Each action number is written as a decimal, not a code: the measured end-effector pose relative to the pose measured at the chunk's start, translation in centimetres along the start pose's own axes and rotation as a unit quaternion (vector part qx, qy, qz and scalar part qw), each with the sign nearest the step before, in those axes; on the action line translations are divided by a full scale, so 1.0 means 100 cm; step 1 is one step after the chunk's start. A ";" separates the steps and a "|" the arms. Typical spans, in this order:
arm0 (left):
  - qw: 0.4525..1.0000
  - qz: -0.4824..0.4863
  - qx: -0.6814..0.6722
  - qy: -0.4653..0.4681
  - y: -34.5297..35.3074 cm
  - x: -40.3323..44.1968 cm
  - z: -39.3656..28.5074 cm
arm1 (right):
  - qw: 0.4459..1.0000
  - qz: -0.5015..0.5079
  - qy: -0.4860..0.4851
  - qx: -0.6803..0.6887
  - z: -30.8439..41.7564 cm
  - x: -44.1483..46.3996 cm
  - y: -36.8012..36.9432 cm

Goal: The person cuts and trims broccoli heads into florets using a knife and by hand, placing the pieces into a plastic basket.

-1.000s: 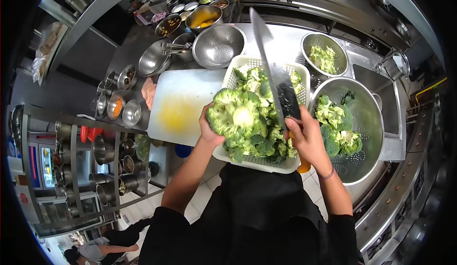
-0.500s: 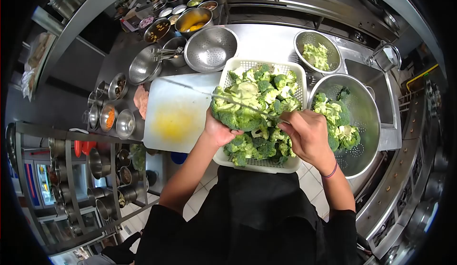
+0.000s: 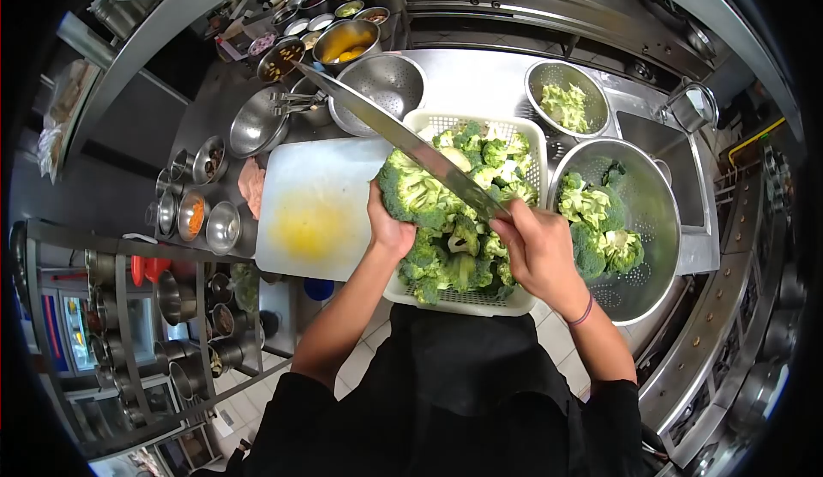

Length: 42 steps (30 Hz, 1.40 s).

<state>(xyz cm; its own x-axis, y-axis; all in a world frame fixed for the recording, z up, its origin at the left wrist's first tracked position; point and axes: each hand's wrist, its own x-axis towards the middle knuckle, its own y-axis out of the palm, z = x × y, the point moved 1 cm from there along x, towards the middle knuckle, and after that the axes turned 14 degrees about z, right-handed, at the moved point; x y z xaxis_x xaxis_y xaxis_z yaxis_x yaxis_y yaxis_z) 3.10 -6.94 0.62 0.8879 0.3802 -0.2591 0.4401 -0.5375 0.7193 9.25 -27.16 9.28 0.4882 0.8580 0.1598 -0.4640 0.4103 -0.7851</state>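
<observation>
My left hand (image 3: pixel 392 227) grips a large head of broccoli (image 3: pixel 411 187), its cut stem side turned up. In my right hand (image 3: pixel 538 250) is a long kitchen knife (image 3: pixel 407 138), closed around the handle. The blade slants up and left across the broccoli head, its broad face showing; whether it touches the head I cannot tell. Under both hands stands a cream plastic basket (image 3: pixel 538 147) filled with cut broccoli florets (image 3: pixel 463 276). To the right, a big steel colander (image 3: pixel 656 246) holds several more broccoli heads (image 3: pixel 621 250).
Left of the basket lies a white cutting board (image 3: pixel 343 177) with a yellow stain, raw meat (image 3: pixel 251 187) at its edge. A smaller colander (image 3: pixel 600 83) with pale green pieces stands by the sink (image 3: pixel 664 164). Steel bowls (image 3: pixel 377 91) crowd the back left.
The knife blade has rolled from edge-on to showing its broad side, and its tip has risen. My left hand and the broccoli head have shifted slightly.
</observation>
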 end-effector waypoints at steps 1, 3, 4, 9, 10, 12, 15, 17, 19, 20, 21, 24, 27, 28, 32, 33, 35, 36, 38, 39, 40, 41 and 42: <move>1.000 0.009 -0.006 0.001 0.001 0.001 0.001 | 0.998 -0.055 -0.035 0.006 0.005 0.001 0.004; 0.998 0.048 -0.024 0.015 0.001 0.003 0.006 | 0.995 -0.080 -0.057 -0.002 0.005 0.005 0.017; 0.998 0.049 -0.023 0.014 0.001 0.004 0.011 | 0.997 -0.031 -0.010 -0.067 -0.004 0.007 0.032; 0.983 0.068 0.081 0.150 -0.017 0.021 0.025 | 0.986 0.008 0.094 0.136 -0.017 0.001 0.040; 0.975 0.093 0.096 0.178 -0.019 0.025 0.025 | 0.986 0.008 0.094 0.135 -0.014 0.000 0.034; 0.961 0.111 0.133 0.214 -0.017 0.024 0.023 | 0.987 -0.031 0.112 0.114 -0.003 -0.002 0.020; 0.931 0.150 0.205 0.261 -0.002 0.017 0.018 | 0.993 -0.051 0.087 0.067 -0.002 0.006 0.035; 0.923 0.174 0.242 0.246 0.005 0.011 0.017 | 0.995 -0.004 0.097 0.005 -0.021 0.005 0.060; 0.893 0.166 0.327 0.260 -0.004 0.018 0.017 | 0.990 -0.007 0.113 0.087 -0.027 0.003 0.058; 0.860 0.149 0.410 0.265 -0.010 0.017 0.019 | 0.976 0.000 0.132 0.175 -0.029 -0.002 0.059; 0.849 0.128 0.436 0.271 0.000 0.011 0.014 | 0.936 -0.002 0.154 0.316 -0.031 -0.004 0.059; 0.832 0.108 0.457 0.296 -0.011 0.019 0.010 | 0.899 -0.002 0.192 0.392 -0.039 -0.016 0.044; 0.883 0.136 0.336 0.299 -0.016 0.026 -0.006 | 0.890 -0.032 0.197 0.410 -0.038 -0.030 0.033; 0.920 0.155 0.227 0.279 -0.019 0.030 -0.012 | 0.894 -0.041 0.206 0.396 -0.039 -0.034 0.031; 0.923 0.323 -0.197 0.074 -0.047 0.037 -0.015 | 0.953 -0.084 0.161 0.244 -0.025 -0.037 0.026; 0.902 0.363 -0.224 0.063 -0.046 0.037 -0.012 | 0.961 -0.047 0.160 0.220 -0.016 -0.033 0.017; 0.913 0.343 -0.212 0.055 -0.046 0.032 -0.006 | 0.983 -0.064 0.103 0.134 -0.008 -0.030 0.021; 0.923 0.323 -0.202 0.051 -0.045 0.029 -0.004 | 0.991 -0.065 0.082 0.086 -0.004 -0.029 0.021; 0.892 0.387 -0.228 0.042 -0.053 0.033 0.000 | 0.989 -0.111 0.051 0.087 0.019 -0.024 0.010; 0.895 0.365 -0.258 0.019 -0.054 0.032 0.001 | 0.984 -0.156 0.015 0.087 0.028 -0.021 0.007; 0.895 0.342 -0.287 -0.004 -0.053 0.031 0.001 | 0.984 -0.155 0.015 0.088 0.031 -0.017 0.010; 0.887 0.335 -0.318 0.011 -0.050 0.028 0.005 | 0.987 -0.147 -0.003 0.069 0.032 -0.013 0.014; 0.887 0.336 -0.318 0.011 -0.045 0.026 0.006 | 0.989 -0.139 -0.020 0.050 0.032 -0.010 0.017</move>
<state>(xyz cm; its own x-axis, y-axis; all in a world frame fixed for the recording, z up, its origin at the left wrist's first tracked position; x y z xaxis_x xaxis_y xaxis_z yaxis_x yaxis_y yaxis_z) 3.49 -3.96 -3.68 0.9153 0.1535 0.3725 -0.3572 -0.1183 0.9265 5.57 -26.30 9.70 0.5783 0.7186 0.3862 -0.3877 0.6586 -0.6449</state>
